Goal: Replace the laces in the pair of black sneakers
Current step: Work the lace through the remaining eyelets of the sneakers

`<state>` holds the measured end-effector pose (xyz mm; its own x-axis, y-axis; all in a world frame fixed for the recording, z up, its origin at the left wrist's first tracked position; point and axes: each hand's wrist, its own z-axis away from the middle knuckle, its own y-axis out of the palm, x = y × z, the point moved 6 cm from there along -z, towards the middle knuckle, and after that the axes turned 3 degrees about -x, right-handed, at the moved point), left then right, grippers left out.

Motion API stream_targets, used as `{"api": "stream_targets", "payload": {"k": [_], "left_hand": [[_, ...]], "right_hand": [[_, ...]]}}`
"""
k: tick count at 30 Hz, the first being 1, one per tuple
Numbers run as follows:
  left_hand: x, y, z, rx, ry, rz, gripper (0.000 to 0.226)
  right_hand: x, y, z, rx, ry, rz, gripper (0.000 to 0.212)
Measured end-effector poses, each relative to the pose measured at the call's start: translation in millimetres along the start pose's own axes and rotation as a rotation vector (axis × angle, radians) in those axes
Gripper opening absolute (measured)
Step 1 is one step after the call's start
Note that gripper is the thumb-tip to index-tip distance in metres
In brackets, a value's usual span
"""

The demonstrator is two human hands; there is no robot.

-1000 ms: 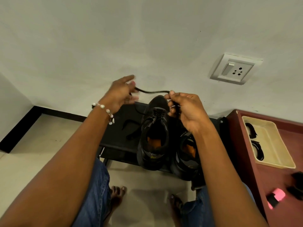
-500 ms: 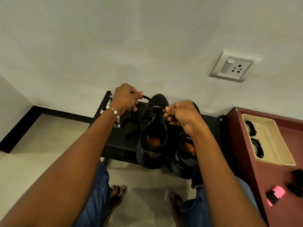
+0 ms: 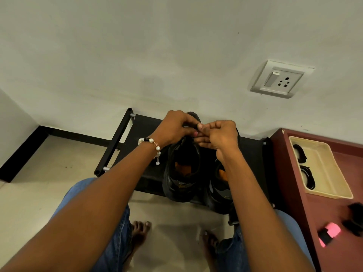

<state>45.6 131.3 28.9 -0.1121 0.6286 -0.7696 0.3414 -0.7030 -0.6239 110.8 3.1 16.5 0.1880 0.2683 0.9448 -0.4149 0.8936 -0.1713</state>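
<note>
head view | left hand (image 3: 172, 127) and right hand (image 3: 221, 134) meet, fingers curled, pinching a thin black lace (image 3: 189, 125) over the left black sneaker (image 3: 182, 169), likely to work an eyelet | sneaker on low black fabric rack (image 3: 137, 128), long axis toe to wall, heel toward person | second black sneaker (image 3: 222, 185) just beside, parallel

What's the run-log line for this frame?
stage: lacing left sneaker | left hand: pinching lace | right hand: pinching lace | second sneaker: untouched on rack
</note>
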Motion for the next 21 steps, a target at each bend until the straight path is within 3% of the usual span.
{"api": "stream_targets", "payload": {"k": [6,9,12,15,21], "left_hand": [[3.1,-2.1,1.2,-0.116,-0.079,0.075,0.015],[13.6,4.7,2.3,-0.077,-0.159,-0.053,0.012],[26.0,13.6,6.9,-0.037,-0.274,-0.133,0.006],[28.6,14.3,10.5,-0.056,-0.325,-0.152,0.006],[20.7,15.3,13.6,-0.051,-0.335,-0.247,0.004]], "right_hand": [[-7.4,-2.1,-2.3,0.028,0.055,0.002,0.019],[-15.7,1.5,-4.2,0.086,0.074,0.238,0.017],[-27.9,12.1,-1.8,0.194,0.047,0.602,0.03],[-38.3,17.0,-7.5,0.137,-0.024,0.766,0.036],[-46.1,14.3,-21.0,0.05,-0.089,0.782,0.025]]}}
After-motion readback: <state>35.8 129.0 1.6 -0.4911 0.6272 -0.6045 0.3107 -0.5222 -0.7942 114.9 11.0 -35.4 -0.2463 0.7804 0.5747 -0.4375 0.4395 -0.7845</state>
